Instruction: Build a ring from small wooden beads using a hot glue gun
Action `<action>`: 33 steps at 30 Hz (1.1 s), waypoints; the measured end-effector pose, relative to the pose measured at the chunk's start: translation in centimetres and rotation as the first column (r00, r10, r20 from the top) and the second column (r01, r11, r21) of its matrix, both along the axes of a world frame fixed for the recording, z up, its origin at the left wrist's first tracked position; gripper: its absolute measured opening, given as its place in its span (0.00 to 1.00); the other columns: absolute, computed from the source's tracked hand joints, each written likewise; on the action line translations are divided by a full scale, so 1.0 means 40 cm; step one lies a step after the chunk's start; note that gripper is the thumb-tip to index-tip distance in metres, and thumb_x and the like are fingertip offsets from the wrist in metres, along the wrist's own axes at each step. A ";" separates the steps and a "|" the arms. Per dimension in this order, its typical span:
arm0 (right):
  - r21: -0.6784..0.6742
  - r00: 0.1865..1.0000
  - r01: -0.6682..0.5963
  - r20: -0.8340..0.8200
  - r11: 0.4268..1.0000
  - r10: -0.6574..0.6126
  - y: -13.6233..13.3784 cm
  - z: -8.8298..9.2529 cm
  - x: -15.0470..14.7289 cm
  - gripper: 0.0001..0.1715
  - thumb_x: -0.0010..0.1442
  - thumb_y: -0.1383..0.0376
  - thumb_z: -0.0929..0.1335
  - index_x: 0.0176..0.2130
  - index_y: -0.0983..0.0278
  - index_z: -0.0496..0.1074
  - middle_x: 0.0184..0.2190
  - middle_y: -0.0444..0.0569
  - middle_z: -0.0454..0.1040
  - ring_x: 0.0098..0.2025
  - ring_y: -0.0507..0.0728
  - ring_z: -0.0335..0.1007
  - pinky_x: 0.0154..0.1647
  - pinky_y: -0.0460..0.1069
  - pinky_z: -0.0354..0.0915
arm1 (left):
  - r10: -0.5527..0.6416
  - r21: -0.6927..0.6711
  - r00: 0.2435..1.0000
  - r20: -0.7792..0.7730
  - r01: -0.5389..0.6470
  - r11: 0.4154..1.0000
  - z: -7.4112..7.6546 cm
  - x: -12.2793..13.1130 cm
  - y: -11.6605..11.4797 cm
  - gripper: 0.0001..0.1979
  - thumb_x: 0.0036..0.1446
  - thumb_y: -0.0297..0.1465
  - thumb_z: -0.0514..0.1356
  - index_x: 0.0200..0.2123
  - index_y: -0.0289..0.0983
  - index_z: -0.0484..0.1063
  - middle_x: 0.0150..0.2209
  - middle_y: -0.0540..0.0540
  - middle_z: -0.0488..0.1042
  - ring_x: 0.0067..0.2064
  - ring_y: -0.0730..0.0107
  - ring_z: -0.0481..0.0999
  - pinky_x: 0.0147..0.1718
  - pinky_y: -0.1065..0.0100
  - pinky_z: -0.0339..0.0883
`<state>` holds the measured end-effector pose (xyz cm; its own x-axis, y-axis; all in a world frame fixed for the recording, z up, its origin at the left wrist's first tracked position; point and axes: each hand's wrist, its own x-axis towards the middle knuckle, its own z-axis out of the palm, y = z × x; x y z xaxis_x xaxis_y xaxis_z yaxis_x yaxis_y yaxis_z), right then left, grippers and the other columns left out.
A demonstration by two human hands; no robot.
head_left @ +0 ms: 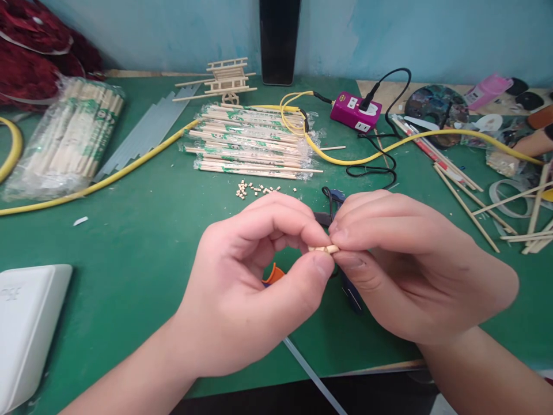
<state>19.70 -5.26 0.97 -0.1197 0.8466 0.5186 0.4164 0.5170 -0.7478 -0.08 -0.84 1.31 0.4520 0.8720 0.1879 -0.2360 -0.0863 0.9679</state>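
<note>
Head view: left hand (pixel 254 282) and right hand (pixel 406 265) pinch a short pale wooden stick piece (pixel 324 249).
Both thumbs and forefingers clamp its ends; stubby, round and light tan, it lies level, near the scatter of tiny cut wooden bits (pixel 254 189), on the camera's side.

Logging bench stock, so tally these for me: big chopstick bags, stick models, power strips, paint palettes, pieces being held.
Big bag of chopsticks: 1
Stick model: 1
Purple power strip: 1
Paint palette: 1
Short wooden piece, pinched by left hand and right hand: 1
Total: 5
</note>
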 end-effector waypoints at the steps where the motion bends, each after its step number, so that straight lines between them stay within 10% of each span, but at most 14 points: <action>1: 0.008 1.000 -0.006 0.004 1.000 0.006 0.002 0.003 0.001 0.11 0.71 0.74 0.75 0.47 0.57 0.78 0.40 0.41 0.85 0.43 0.54 0.82 0.49 0.55 0.81 | -0.003 -0.005 1.000 -0.002 0.003 1.000 0.002 0.000 -0.001 0.06 0.60 0.18 0.71 0.38 0.32 0.82 0.38 0.48 0.79 0.41 0.76 0.79 0.41 0.76 0.79; 33: 0.051 0.999 -0.023 0.032 0.998 0.021 0.012 0.014 0.001 0.11 0.70 0.75 0.74 0.45 0.57 0.79 0.37 0.43 0.87 0.40 0.55 0.84 0.46 0.56 0.81 | 0.010 0.033 0.999 0.044 -0.011 0.999 -0.002 0.002 0.002 0.09 0.55 0.16 0.75 0.38 0.30 0.85 0.37 0.45 0.80 0.39 0.70 0.80 0.34 0.72 0.77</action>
